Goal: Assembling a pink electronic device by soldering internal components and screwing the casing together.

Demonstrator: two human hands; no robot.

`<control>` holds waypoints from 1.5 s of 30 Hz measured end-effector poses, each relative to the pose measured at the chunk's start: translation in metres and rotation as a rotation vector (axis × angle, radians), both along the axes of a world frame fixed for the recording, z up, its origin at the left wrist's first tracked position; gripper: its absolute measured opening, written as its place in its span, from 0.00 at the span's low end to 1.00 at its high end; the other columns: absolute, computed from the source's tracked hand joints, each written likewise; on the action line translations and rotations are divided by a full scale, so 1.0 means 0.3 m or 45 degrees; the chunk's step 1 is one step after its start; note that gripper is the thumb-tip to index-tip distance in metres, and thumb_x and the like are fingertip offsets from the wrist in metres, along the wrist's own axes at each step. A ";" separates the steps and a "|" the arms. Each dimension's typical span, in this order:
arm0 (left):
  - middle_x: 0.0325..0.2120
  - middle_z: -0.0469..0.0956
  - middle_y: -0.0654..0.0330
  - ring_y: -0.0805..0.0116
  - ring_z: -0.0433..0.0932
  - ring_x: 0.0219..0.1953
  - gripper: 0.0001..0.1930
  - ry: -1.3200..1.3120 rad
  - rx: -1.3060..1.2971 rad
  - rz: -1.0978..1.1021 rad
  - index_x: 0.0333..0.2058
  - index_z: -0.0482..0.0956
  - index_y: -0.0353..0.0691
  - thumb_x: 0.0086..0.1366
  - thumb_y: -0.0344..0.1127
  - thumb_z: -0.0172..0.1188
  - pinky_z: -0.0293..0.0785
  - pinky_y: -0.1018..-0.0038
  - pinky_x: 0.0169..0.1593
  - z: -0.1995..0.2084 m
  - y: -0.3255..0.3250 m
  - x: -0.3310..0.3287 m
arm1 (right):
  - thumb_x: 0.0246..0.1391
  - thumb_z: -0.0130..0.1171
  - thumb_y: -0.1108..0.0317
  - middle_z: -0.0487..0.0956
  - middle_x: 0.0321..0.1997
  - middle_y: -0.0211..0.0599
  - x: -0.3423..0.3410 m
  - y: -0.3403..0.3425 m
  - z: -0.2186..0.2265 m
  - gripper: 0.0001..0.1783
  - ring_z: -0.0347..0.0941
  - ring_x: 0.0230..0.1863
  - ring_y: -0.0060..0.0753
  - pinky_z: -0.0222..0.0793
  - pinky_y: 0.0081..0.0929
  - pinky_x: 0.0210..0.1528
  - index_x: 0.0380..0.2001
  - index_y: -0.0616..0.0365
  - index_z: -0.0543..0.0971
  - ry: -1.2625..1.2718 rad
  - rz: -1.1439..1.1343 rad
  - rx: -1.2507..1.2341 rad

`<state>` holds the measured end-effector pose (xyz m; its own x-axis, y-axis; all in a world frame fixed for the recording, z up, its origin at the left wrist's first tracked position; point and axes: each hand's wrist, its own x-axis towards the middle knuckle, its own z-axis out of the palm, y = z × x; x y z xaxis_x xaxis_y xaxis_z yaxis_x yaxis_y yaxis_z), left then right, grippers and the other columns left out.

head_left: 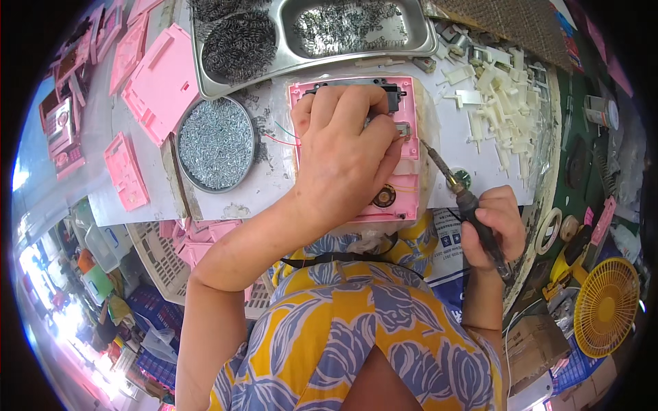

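My left hand [346, 147] bends over an open pink plastic case [409, 198], its fingers curled down beside a black mechanism [393, 97] along the far edge. The fingertips are hidden, so what they pinch cannot be made out. A small metal part [403, 129] shows by the thumb side. Lower in the case lies a round dark speaker-like disc [384, 196], and thin red and green wires [279, 140] stick out on the left. My right hand [497, 222] wraps round the black handle of a soldering iron [473, 209], its thin tip just off the case's right edge.
A metal tray [288, 75] of springs stands at the back. Left of the case sits a round dish [252, 154] of small screws, with pink panels [161, 82] beyond. White plastic parts [500, 96] pile up at right. A yellow fan [606, 308] stands lower right.
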<state>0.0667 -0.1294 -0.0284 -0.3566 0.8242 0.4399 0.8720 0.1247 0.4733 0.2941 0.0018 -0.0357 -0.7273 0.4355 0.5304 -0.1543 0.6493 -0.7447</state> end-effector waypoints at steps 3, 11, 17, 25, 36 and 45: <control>0.40 0.74 0.63 0.59 0.70 0.42 0.08 0.007 0.015 -0.003 0.27 0.81 0.46 0.49 0.33 0.73 0.57 0.61 0.46 -0.001 0.003 0.001 | 0.47 0.71 0.74 0.78 0.25 0.40 -0.012 0.002 0.005 0.14 0.72 0.26 0.41 0.68 0.32 0.30 0.38 0.61 0.79 -0.024 0.037 0.042; 0.40 0.74 0.64 0.59 0.70 0.42 0.08 0.007 0.004 0.011 0.26 0.81 0.46 0.50 0.33 0.73 0.57 0.61 0.46 0.004 0.003 0.003 | 0.45 0.71 0.75 0.78 0.26 0.39 -0.029 0.003 -0.008 0.15 0.72 0.27 0.42 0.69 0.32 0.30 0.38 0.61 0.80 -0.027 0.036 0.049; 0.41 0.74 0.64 0.59 0.70 0.42 0.07 0.029 -0.002 0.015 0.26 0.81 0.46 0.50 0.34 0.72 0.57 0.62 0.46 0.004 0.003 0.005 | 0.42 0.72 0.78 0.78 0.27 0.39 -0.040 0.009 0.058 0.17 0.73 0.27 0.43 0.70 0.33 0.31 0.39 0.60 0.80 -0.187 0.106 0.251; 0.41 0.75 0.64 0.60 0.70 0.42 0.07 0.017 -0.009 0.024 0.26 0.81 0.46 0.51 0.35 0.72 0.57 0.61 0.47 0.005 0.002 0.006 | 0.45 0.72 0.78 0.79 0.27 0.38 -0.010 0.008 0.040 0.17 0.73 0.28 0.38 0.69 0.31 0.32 0.40 0.63 0.79 -0.087 0.029 -0.132; 0.40 0.75 0.64 0.59 0.71 0.42 0.07 0.038 -0.011 0.019 0.27 0.81 0.46 0.51 0.34 0.72 0.57 0.61 0.47 0.013 0.001 0.006 | 0.45 0.71 0.77 0.77 0.28 0.39 0.017 0.034 0.057 0.17 0.72 0.29 0.37 0.68 0.30 0.32 0.40 0.63 0.78 -0.070 -0.039 -0.096; 0.40 0.75 0.63 0.59 0.71 0.42 0.08 0.058 -0.049 0.015 0.30 0.82 0.45 0.51 0.35 0.73 0.58 0.61 0.49 0.022 -0.005 0.006 | 0.45 0.71 0.77 0.77 0.29 0.40 0.019 0.057 0.067 0.17 0.72 0.30 0.37 0.67 0.30 0.32 0.39 0.64 0.78 -0.054 -0.069 -0.066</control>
<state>0.0685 -0.1308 -0.0218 -0.3463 0.8369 0.4239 0.8911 0.1523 0.4274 0.2999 0.0190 -0.0157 -0.7233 0.5009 0.4752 -0.0873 0.6164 -0.7826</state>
